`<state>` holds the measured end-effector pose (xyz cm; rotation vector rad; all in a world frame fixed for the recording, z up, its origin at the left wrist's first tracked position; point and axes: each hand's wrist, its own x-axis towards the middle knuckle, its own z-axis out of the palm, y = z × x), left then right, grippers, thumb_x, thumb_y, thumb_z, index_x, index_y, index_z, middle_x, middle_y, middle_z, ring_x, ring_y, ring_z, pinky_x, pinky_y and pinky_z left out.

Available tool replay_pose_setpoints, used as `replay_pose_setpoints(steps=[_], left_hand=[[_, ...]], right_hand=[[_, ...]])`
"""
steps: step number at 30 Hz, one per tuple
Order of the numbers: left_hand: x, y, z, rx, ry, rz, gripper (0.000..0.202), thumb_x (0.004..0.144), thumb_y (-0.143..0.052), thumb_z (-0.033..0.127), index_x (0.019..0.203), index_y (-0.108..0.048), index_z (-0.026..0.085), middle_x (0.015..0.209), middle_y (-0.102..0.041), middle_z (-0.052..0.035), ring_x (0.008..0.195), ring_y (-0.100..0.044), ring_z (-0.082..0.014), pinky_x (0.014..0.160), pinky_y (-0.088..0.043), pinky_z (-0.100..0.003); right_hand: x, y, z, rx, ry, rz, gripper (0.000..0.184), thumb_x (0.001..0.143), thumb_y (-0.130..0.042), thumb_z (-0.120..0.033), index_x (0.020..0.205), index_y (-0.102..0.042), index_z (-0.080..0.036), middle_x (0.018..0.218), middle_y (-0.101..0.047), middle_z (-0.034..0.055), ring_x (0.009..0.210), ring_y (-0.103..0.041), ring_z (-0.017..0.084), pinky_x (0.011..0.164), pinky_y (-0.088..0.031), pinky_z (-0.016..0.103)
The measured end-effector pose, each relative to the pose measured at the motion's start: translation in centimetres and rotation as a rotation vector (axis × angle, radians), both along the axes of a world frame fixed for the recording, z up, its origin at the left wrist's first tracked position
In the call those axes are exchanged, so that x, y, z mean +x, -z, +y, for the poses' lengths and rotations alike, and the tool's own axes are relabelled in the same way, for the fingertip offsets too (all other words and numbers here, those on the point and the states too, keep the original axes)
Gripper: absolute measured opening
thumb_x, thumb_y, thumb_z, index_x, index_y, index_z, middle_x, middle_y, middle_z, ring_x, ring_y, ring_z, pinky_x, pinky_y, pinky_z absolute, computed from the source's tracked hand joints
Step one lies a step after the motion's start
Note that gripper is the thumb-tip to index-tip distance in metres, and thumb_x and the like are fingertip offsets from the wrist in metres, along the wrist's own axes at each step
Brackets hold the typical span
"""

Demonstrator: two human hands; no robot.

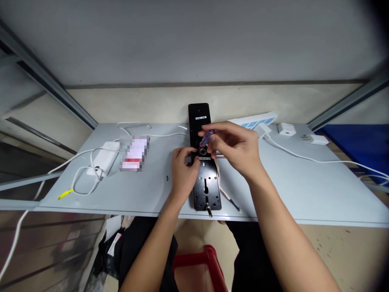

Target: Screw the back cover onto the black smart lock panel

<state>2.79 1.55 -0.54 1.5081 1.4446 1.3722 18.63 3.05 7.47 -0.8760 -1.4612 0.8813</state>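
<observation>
The right hand (235, 148) pinches a translucent purple screwdriver (208, 138) over a long, glossy black rectangular plate (207, 172). A round metallic ring (202, 151) lies just below those fingertips. The left hand (184, 168) bends its fingers onto the plate's edge; I cannot tell whether they grip.

Our left forearm (161, 235) and right forearm (282, 221), both bare, reach forward and angle toward each other. Our left hand (184, 166) lies lower, thumb and forefinger parted, fingertips pointing right. Our right hand (238, 148) sits higher, pointing left, thumb and fingers drawn into a pinch.
</observation>
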Motion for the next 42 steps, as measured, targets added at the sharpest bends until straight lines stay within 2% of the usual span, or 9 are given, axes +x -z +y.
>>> replay_pose_setpoints(steps=[5,12,20,29,36,42], left_hand=[[0.0,0.0,-0.1,0.008,-0.006,-0.007,0.023,0.092,-0.072,0.007,0.107,-0.076,0.025,0.120,-0.067,-0.0071,0.112,-0.071,-0.0222,0.079,-0.064,-0.028],[0.0,0.0,-0.1,0.004,-0.008,-0.006,0.024,0.092,-0.072,0.006,0.108,-0.075,0.023,0.119,-0.067,-0.0072,0.112,-0.071,-0.0216,0.077,-0.063,-0.027],[0.0,0.0,-0.2,-0.005,-0.014,-0.005,0.022,0.091,-0.072,0.007,0.105,-0.074,0.023,0.119,-0.067,-0.0075,0.111,-0.072,-0.0217,0.078,-0.064,-0.027],[0.1,0.0,-0.3,0.016,-0.021,-0.008,0.024,0.092,-0.072,0.006,0.107,-0.077,0.024,0.119,-0.068,-0.0075,0.112,-0.071,-0.0217,0.080,-0.064,-0.028],[0.0,-0.2,-0.3,0.015,0.006,-0.041,0.023,0.094,-0.073,0.006,0.107,-0.078,0.024,0.117,-0.069,-0.0066,0.113,-0.072,-0.0222,0.082,-0.065,-0.030],[-0.2,0.1,-0.3,-0.011,0.013,-0.068,0.021,0.094,-0.073,0.008,0.108,-0.074,0.024,0.119,-0.070,-0.0068,0.112,-0.075,-0.0220,0.083,-0.067,-0.030]], right_hand=[[-0.1,0.1,-0.2,0.014,0.011,-0.022,0.020,0.099,-0.082,-0.037,0.116,-0.087,-0.027,0.107,-0.087,0.0040,0.063,-0.073,0.013,0.056,-0.066,0.028],[-0.1,0.0,-0.2,0.057,0.013,-0.007,0.017,0.100,-0.081,-0.029,0.116,-0.087,-0.026,0.107,-0.088,0.0031,0.063,-0.074,0.012,0.058,-0.065,0.027],[-0.1,0.3,-0.1,0.062,0.042,-0.033,0.022,0.101,-0.081,-0.039,0.118,-0.087,-0.027,0.108,-0.088,0.0045,0.065,-0.075,0.014,0.061,-0.068,0.031],[-0.1,0.3,-0.2,0.078,0.059,-0.071,0.023,0.101,-0.081,-0.039,0.120,-0.086,-0.027,0.109,-0.087,0.0050,0.066,-0.076,0.016,0.064,-0.068,0.034],[-0.5,-0.1,-0.3,0.245,0.108,-0.282,0.017,0.103,-0.078,-0.033,0.117,-0.086,-0.029,0.103,-0.082,0.0043,0.073,-0.075,0.018,0.069,-0.066,0.036],[-1.1,-0.1,0.2,0.372,0.158,-0.421,0.012,0.104,-0.076,-0.039,0.108,-0.082,-0.029,0.092,-0.076,0.0051,0.077,-0.068,0.022,0.071,-0.061,0.038]])
